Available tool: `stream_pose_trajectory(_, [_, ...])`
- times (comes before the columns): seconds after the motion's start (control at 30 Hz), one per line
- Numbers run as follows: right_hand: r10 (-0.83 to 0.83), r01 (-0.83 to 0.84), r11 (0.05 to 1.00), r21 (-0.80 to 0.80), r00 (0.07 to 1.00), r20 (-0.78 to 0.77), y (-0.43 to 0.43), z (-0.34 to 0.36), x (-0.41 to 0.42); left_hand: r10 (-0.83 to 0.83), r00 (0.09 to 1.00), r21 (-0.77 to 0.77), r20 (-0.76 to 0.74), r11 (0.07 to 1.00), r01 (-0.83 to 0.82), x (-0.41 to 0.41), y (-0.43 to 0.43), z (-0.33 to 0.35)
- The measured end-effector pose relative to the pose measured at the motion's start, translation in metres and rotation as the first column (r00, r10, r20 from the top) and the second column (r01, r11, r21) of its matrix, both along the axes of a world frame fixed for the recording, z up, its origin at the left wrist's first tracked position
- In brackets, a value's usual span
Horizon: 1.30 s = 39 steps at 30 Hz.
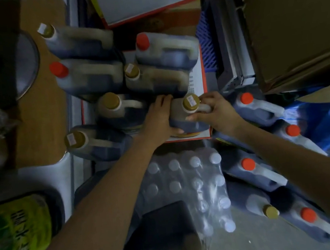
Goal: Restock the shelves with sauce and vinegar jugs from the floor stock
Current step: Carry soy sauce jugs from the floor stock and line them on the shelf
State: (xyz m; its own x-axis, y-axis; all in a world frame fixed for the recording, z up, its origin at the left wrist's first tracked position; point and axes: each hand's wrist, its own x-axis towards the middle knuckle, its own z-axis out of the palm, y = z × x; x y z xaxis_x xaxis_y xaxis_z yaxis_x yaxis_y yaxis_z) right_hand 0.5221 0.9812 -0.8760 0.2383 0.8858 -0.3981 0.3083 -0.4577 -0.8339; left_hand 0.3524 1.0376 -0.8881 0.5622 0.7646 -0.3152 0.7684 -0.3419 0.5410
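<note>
Both hands on one gold-cap jug (186, 122), dark liquid inside, at the near right corner of the red-edged carton (196, 72). L hand (159, 119) is wrapped round the jug's left side, fingers up over the shoulder, thumb low on the body. R hand (216, 110) grasps the jug handle (206, 108) just right of the cap, thumb across the front. Can't tell if the base sits on the carton or is just off it.

Rest of the carton is packed w/ upright jugs. A second gold-cap jug (154, 80) stands right behind mine. A red-cap jug (166, 49) is at the far right corner. A third gold-cap jug (116, 110) is just left of my L hand. More jugs crowd the carton's left edge & beyond it, red and gold caps mixed.

Floor stock (263, 110) is to my right: a row of tilted jugs, mostly red caps, one gold cap nearest me. A shrink-wrapped water pack (188, 184) lies just below the carton's near edge, btwn my forearms. A blue crate (206, 41) is beside the carton's right edge, w/ a cardboard box (293, 24) past it. A green sack (16, 232) is at my left, a wooden tabletop (41, 103) beyond it.
</note>
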Motion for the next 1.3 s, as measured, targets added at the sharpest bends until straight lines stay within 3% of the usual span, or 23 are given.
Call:
stream_pose_trajectory(0.17, [-0.057, 0.057, 0.998, 0.008, 0.996, -0.074, -0.017, 0.006, -0.013, -0.093, 0.995, 0.032, -0.024, 0.995, 0.093, -0.009, 0.0, 0.01])
stream_pose_trajectory(0.4, [0.016, -0.018, 0.998, 0.064, 0.999, 0.033, -0.039, 0.045, -0.029, -0.02, 0.998, -0.005, 0.054, 1.0, 0.02, -0.029, -0.042, 0.035])
stream_pose_trajectory(0.5, [0.044, -0.05, 0.994, 0.093, 0.997, 0.061, -0.046, 0.068, -0.034, 0.039, 0.994, -0.077, 0.106, 0.997, -0.031, -0.037, -0.052, 0.051])
stream_pose_trajectory(0.6, [-0.019, 0.021, 0.996, 0.082, 1.0, -0.022, -0.041, 0.101, -0.039, 0.063, 0.985, -0.179, 0.164, 0.983, -0.033, -0.039, -0.046, 0.079])
stream_pose_trajectory(0.8, [-0.088, 0.101, 0.986, 0.13, 0.991, -0.103, -0.031, 0.202, -0.049, 0.117, 0.952, -0.304, 0.282, 0.952, -0.027, -0.048, -0.029, 0.172])
stream_pose_trajectory(1.03, [-0.086, 0.12, 0.959, 0.257, 0.987, -0.139, -0.012, 0.336, -0.07, 0.188, 0.9, -0.206, 0.393, 0.972, -0.113, -0.064, -0.018, 0.293])
stream_pose_trajectory(1.2, [-0.049, 0.152, 0.929, 0.336, 0.954, -0.297, -0.015, 0.427, -0.086, 0.287, 0.843, -0.257, 0.455, 0.949, -0.184, -0.095, -0.023, 0.362])
stream_pose_trajectory(1.3, [-0.009, 0.139, 0.91, 0.39, 0.949, -0.316, -0.016, 0.478, -0.092, 0.322, 0.8, -0.226, 0.507, 0.945, -0.237, -0.099, -0.029, 0.413])
